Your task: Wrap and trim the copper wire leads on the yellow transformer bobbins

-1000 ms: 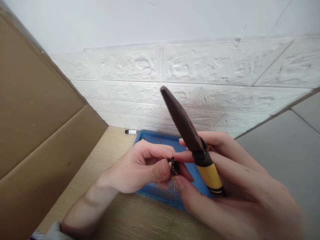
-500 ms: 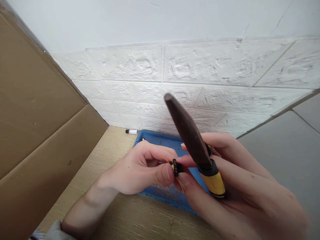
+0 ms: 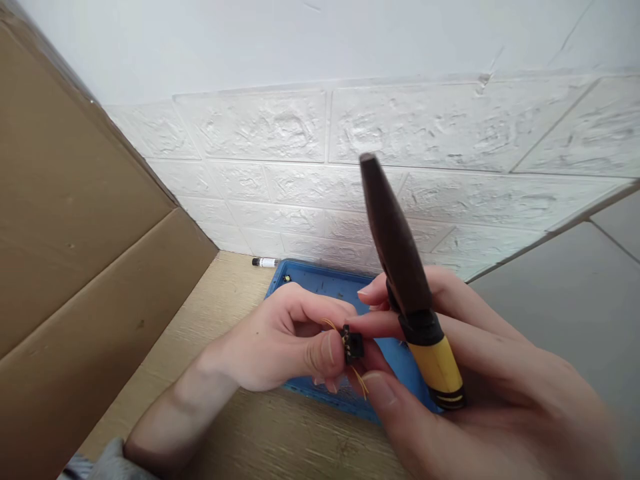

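Head view: left hand [image 3: 285, 340] pinches black component [image 3: 355, 346], right hand [image 3: 500, 387] grips pliers [image 3: 397, 250] (table [image 3: 225, 293] extends left past the tray edge [image 3: 273, 283]).

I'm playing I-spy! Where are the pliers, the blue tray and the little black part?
Pliers [image 3: 404, 263]: head view, dark tapering end.
Blue tray [image 3: 345, 285]: head view, its inside floor.
Little black part [image 3: 356, 345]: head view, dark body.
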### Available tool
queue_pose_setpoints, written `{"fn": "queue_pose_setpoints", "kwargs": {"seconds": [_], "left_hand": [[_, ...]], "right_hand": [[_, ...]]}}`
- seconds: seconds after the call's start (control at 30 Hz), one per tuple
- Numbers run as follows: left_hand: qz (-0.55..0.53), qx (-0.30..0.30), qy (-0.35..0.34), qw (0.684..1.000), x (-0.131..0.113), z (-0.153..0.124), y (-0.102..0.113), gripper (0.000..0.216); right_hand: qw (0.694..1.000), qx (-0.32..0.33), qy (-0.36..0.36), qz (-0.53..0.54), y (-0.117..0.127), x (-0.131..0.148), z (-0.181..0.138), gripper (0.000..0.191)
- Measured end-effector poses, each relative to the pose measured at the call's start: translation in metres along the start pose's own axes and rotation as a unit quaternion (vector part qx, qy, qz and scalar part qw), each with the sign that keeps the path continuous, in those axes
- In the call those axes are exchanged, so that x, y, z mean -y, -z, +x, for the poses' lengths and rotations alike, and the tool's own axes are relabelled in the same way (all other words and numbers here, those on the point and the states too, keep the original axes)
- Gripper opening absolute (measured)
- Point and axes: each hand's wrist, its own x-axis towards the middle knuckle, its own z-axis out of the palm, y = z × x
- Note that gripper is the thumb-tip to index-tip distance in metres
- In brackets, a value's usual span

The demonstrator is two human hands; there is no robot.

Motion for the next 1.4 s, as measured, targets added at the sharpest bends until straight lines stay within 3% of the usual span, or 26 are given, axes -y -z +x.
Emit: {"fn": "queue_pose_setpoints", "kwargs": {"seconds": [0.23, 0.5, 0.73, 0.83, 0.9, 0.97, 1.03, 1.17, 1.4], "left_hand": [[0.001, 0.011, 0.032, 0.999, 0.003, 0.000, 0.002, 0.041], [0.013, 0.025, 0.063, 0.998, 0.002, -0.003, 0.002, 0.044], [0.009, 0.014, 0.047, 0.999, 0.005, 0.004, 0.001, 0.051], [0.019, -0.023, 0.000, 1.000, 0.007, 0.004, -0.003, 0.051], [0.054, -0.096, -0.075, 0.991, 0.007, 0.003, -0.008, 0.042], [0.105, -0.190, -0.164, 0.962, 0.004, 0.001, -0.016, 0.023], [0.156, -0.247, -0.229, 0.929, 0.000, 0.000, -0.024, 0.016], [0.220, -0.257, -0.259, 0.905, -0.007, 0.001, -0.036, 0.031], [0.191, -0.279, -0.273, 0.901, -0.007, 0.002, -0.037, 0.019]], "right_hand": [[1.000, -0.006, -0.016, -0.009, -0.004, 0.008, 0.004, 0.033], [0.995, -0.084, -0.058, -0.019, -0.014, 0.013, 0.020, 0.015], [0.996, -0.064, -0.057, 0.000, -0.015, 0.015, 0.014, 0.025], [0.996, -0.056, -0.052, 0.038, -0.014, 0.011, 0.009, 0.028], [0.993, -0.078, -0.061, 0.062, -0.013, 0.009, 0.006, 0.025], [0.989, -0.104, -0.080, 0.074, -0.012, 0.008, 0.004, 0.020], [0.986, -0.120, -0.095, 0.069, -0.012, 0.009, 0.003, 0.017], [0.982, -0.149, -0.099, 0.058, -0.015, 0.013, 0.005, 0.018], [0.989, -0.118, -0.073, 0.045, -0.013, 0.011, 0.004, 0.014]]}}
